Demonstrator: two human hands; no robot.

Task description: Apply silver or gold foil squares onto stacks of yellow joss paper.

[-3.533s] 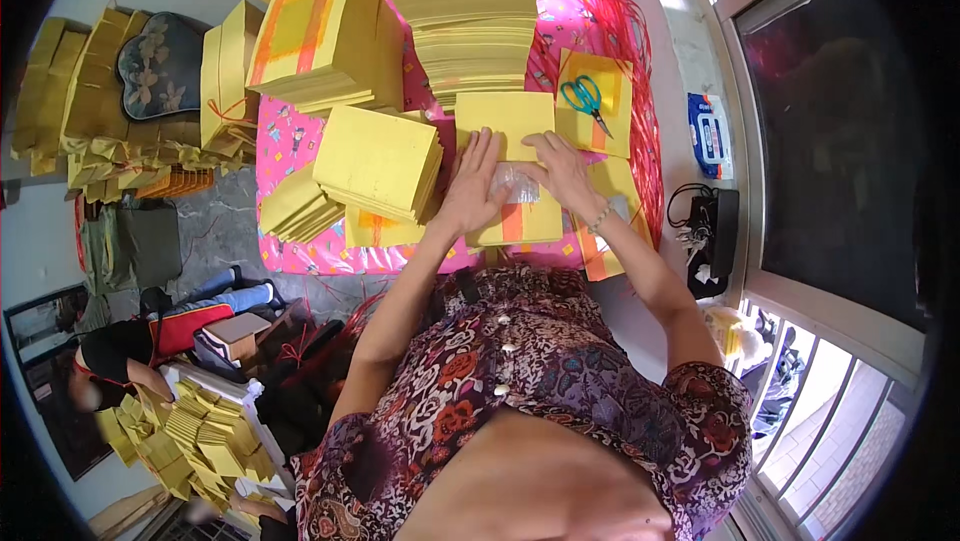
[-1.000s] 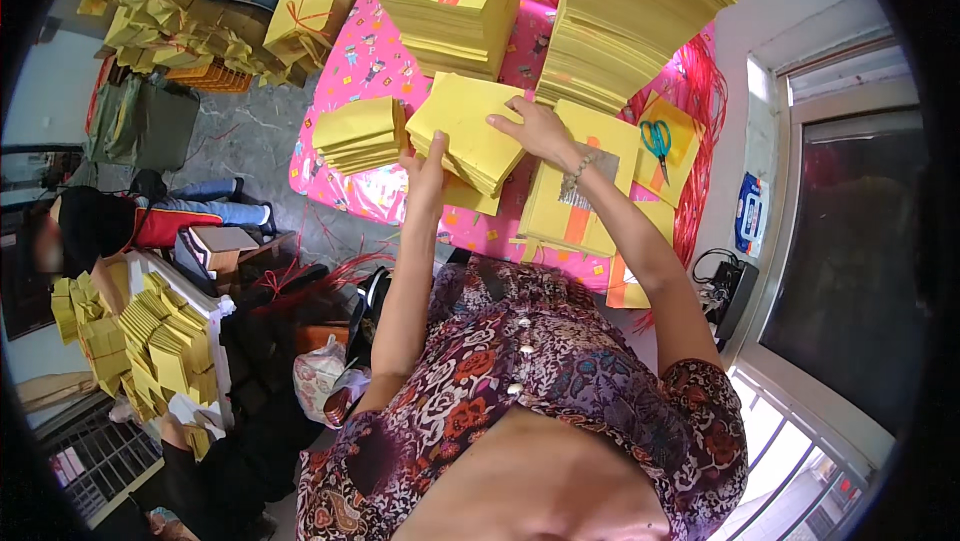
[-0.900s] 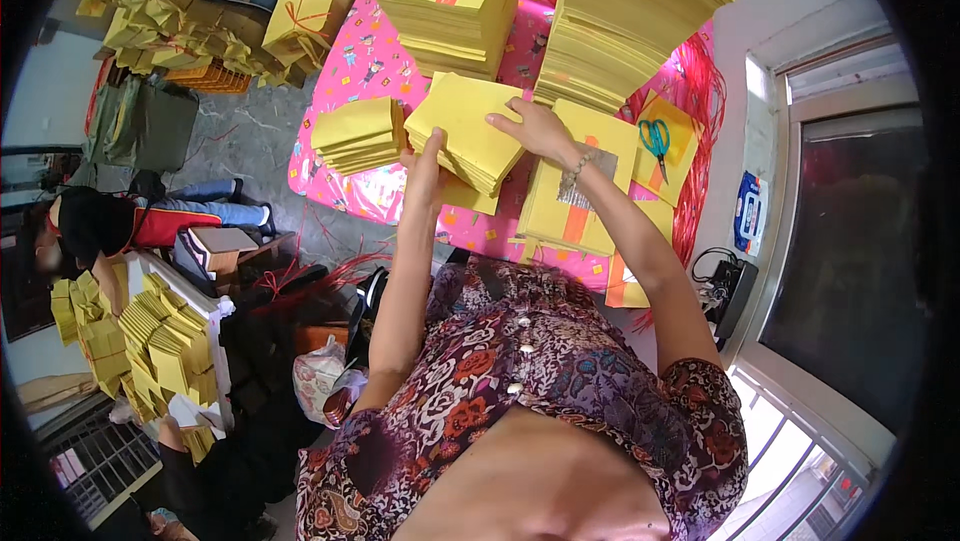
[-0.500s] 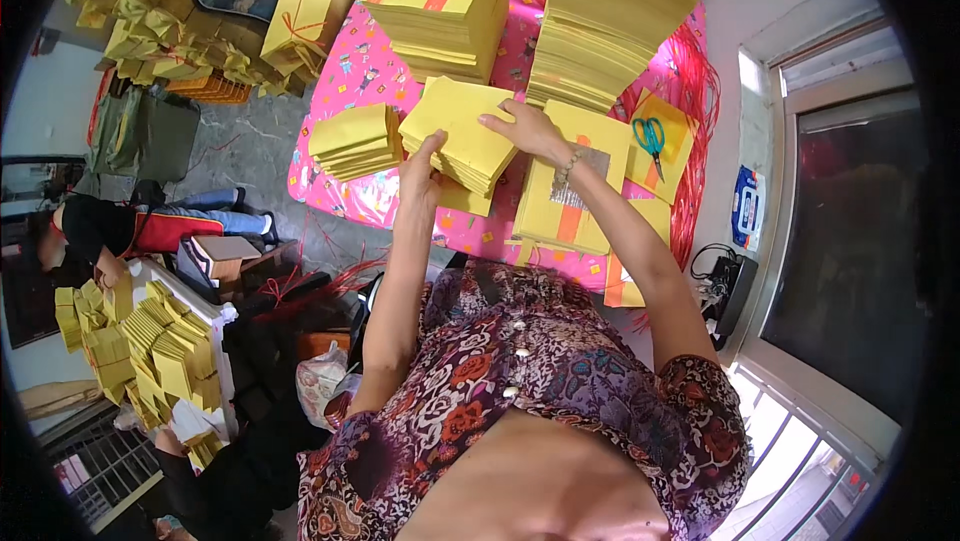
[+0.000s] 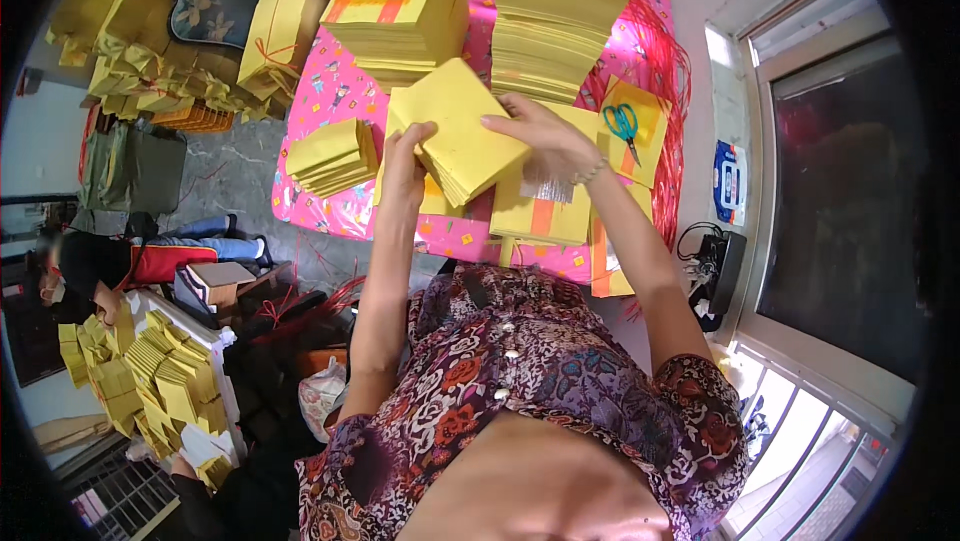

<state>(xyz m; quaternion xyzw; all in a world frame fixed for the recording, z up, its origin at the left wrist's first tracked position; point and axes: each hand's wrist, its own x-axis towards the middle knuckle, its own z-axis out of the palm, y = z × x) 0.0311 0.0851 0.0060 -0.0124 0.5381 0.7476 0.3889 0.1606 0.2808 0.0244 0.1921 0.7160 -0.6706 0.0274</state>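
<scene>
A thick stack of yellow paper sheets (image 5: 462, 126) is held between my hands above the table, turned at an angle. My left hand (image 5: 406, 159) grips its left side, the thumb on the top sheet. At the right edge my right hand (image 5: 548, 136) is closed on it, thumb on top, with its other fingers partly hidden behind the paper. Just left lies a smaller pile of folded yellow paper (image 5: 335, 156). Under my right wrist is a wrapped yellow bundle with an orange stripe (image 5: 541, 221) and a silvery patch.
Tall yellow paper stacks (image 5: 405, 16) stand at the back of the pink patterned table cover (image 5: 450, 234). Teal-handled scissors (image 5: 621, 123) lie on yellow paper at right, beside red strings (image 5: 665, 71). Two people work at a side table of yellow bundles (image 5: 180, 371) at lower left.
The paper stack has turned and tilted between my hands, its far corner now raised. My right hand has shifted along its right edge. The whole view has moved slightly.
</scene>
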